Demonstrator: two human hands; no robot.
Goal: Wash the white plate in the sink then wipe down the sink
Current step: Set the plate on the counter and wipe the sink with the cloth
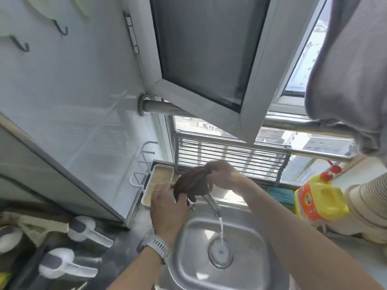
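Observation:
Both my hands hold a dark brown cloth (189,183) above the back of the steel sink (188,268). My left hand (167,208), with a grey watch on its wrist, grips the cloth's lower end. My right hand (225,174) pinches its upper end. The cloth drapes over the base of the faucet (212,203), whose spout runs a thin stream of water into the drain (221,253). The sink basin holds nothing but water. No white plate is in view.
A yellow detergent bottle (320,197) with a red cap stands right of the sink, beside stacked beige bowls (368,197). A small white tray (159,183) sits behind-left. A metal rack (230,155) leans on the window. White scoops (83,229) lie left. An open window sash (209,59) hangs overhead.

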